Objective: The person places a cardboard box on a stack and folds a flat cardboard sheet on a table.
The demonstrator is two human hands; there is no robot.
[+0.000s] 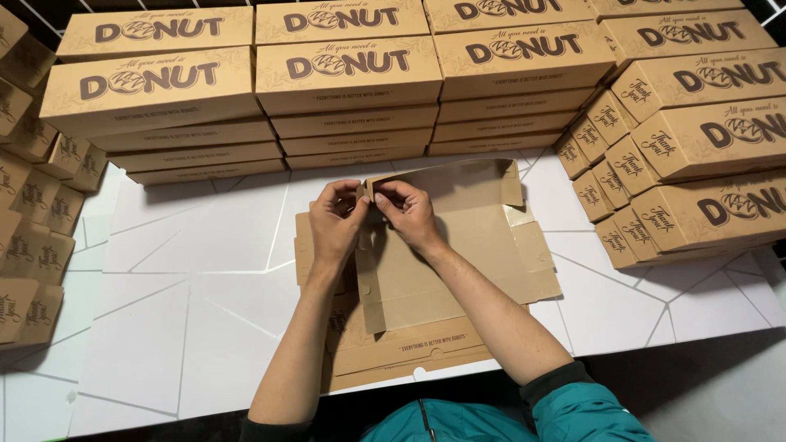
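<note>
Scene: a person at a white tabletop [205, 270] folds a flat brown cardboard box blank [446, 270], walled in on 3 sides by stacks of finished boxes.
Left hand: the left hand [336, 221] is closed, fingertips pinching the raised corner of the blank from the left.
Right hand: the right hand [409, 213] meets it from the right, thumb and fingers pinched on the same corner flap [370, 187]; the 2 hands almost touch.
Key relation: the corner sits directly between the hands, at the blank's far left end, so neither hand is nearer; both forearms reach over the blank to get there.
Long axis: the upright back wall [458, 176] runs left to right, away from the hands toward the right-side flaps [532, 245].
Blank's place: centre of the tabletop, its near edge by the tabletop's front edge, lid panel lying flat toward the person.
Surroundings: stacked brown boxes behind [344, 90], more stacks at right [696, 188] and left [33, 213].
</note>
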